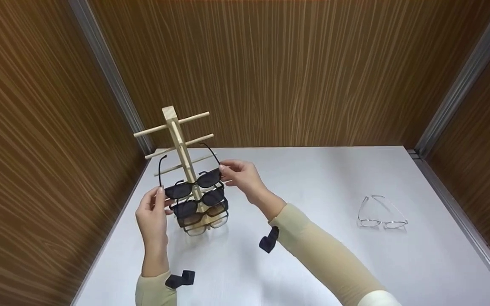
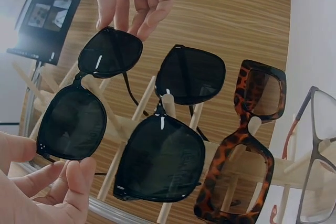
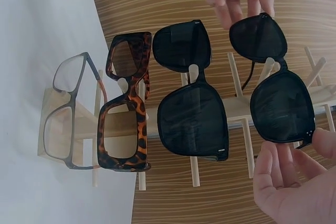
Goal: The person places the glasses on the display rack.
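A pair of black sunglasses is held level by its two ends, temples pointing toward a wooden eyewear stand. My left hand pinches the left hinge corner. The right hinge corner is pinched by my right hand. In both wrist views the bridge of these sunglasses is close to a peg; whether it rests there I cannot tell. Just below, a second pair of black sunglasses hangs on the stand. Under it are tortoiseshell sunglasses, then clear-lens eyeglasses lowest.
Bare crossbars stick out from the stand's upper part. Metal-framed eyeglasses lie with temples unfolded at the right of the white table. Wood-grain panels enclose the back and sides. A screen shows in the left wrist view.
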A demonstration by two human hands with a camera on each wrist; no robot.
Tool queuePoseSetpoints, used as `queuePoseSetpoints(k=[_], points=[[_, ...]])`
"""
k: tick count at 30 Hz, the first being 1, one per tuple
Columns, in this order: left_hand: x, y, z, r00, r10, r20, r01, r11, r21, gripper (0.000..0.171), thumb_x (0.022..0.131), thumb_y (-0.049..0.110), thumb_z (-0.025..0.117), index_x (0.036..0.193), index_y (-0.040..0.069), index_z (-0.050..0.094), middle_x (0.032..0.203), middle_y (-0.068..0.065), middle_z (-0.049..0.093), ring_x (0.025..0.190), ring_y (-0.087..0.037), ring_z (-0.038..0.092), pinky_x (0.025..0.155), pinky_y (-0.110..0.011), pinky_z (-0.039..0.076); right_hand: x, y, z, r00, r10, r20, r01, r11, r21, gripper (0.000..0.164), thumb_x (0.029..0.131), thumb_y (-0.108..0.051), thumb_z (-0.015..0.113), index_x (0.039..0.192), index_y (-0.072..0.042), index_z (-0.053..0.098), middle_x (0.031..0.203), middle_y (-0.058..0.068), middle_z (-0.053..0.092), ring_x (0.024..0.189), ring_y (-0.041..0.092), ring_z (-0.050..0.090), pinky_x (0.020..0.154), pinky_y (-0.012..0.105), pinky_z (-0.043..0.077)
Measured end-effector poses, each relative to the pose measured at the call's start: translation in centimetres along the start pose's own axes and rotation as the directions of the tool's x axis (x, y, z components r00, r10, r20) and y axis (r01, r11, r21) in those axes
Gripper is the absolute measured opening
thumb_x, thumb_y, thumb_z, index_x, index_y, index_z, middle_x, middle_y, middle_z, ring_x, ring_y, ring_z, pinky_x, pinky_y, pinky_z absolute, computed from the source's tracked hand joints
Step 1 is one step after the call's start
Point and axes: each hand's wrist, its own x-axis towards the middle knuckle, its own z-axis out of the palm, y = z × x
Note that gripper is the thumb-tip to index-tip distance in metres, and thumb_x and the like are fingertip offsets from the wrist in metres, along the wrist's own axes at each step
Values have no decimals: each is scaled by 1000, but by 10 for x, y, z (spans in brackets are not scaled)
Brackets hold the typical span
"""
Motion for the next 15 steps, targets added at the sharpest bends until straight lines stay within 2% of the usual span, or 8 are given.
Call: queuePoseSetpoints(k=[6,15], points=[[0,0,-1,1000,-15,23,15,1000,14,26,96,16,53,111,-4,61,91,-21,59,78,-32,64,53,-24,51,1,3,-1,999,49,8,-49,999,3,32,92,-18,59,117,1,60,95,12,66,85,22,66,75,33,54],[1,-11,0,1000,-1,28,1,1000,16,30,95,25,54,108,-1,63,90,-19,61,76,-27,65,57,-25,53,2,9,-8,996,88,-3,-88,996,31,29,92,-18,60,115,-1,61,94,12,66,84,23,67,75,34,54]])
